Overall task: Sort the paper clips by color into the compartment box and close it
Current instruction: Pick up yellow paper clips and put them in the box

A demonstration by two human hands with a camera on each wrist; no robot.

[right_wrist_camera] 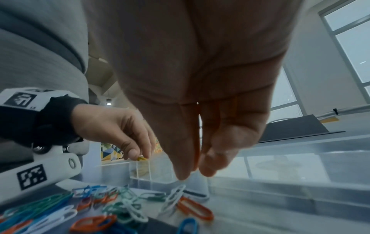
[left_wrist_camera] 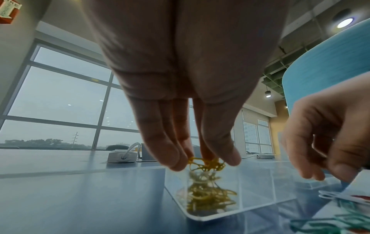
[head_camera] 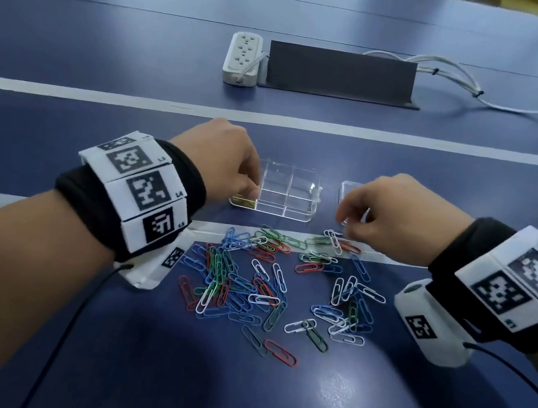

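- Clips [head_camera: 270, 283] in blue, green, red and white lie in a loose pile on the table [head_camera: 76, 38], on my near side of the box [head_camera: 288, 192].
- Box is clear, open and split into compartments, and it sits just beyond the pile between my two hands.
- Yellow clips [left_wrist_camera: 208, 197] fill its near-left compartment; the other compartments look bare from the head view.
- My left hand [head_camera: 218, 158] hangs over that corner, fingertips [left_wrist_camera: 176, 159] pinched round a small bunch of yellow clips right above the ones already inside.
- My right hand [head_camera: 394, 214] hovers over the far right edge of the pile, fingers pointing down and close together with nothing between them that I can see; a white clip [right_wrist_camera: 174, 194] and a red one [right_wrist_camera: 195, 209] lie just under the tips.
- Lid [head_camera: 349, 191], clear too, rests flat to the right of the box, partly behind my right hand.
- Power strip [head_camera: 243, 58] and a dark stand [head_camera: 341, 72] sit well beyond the box.
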